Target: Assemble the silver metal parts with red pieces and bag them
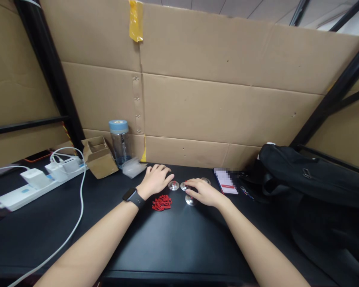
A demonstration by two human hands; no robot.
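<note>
Several small silvery metal discs with red bits at their middles lie on the black tabletop; they look like small cymbals. My left hand (158, 179), with a dark watch (133, 197) on the wrist, rests with fingers spread, its thumb beside the left disc (174, 186). My right hand (206, 193) bends over the others. Its fingertips touch the middle disc (183, 186), and thumb and fingers close about its right edge. Under that thumb sits a nearer disc (190, 201); another disc (206, 180) shows partly behind the hand. A heap of short red cords (162, 203) lies near my left wrist.
To the left are a white power strip (18, 196) with chargers and cable, an open cardboard box (100, 158), a blue-lidded bottle (119, 139) and a clear plastic bag (133, 167). A phone (225, 180) and black backpack (311, 171) lie right. A cardboard wall (197, 107) stands behind.
</note>
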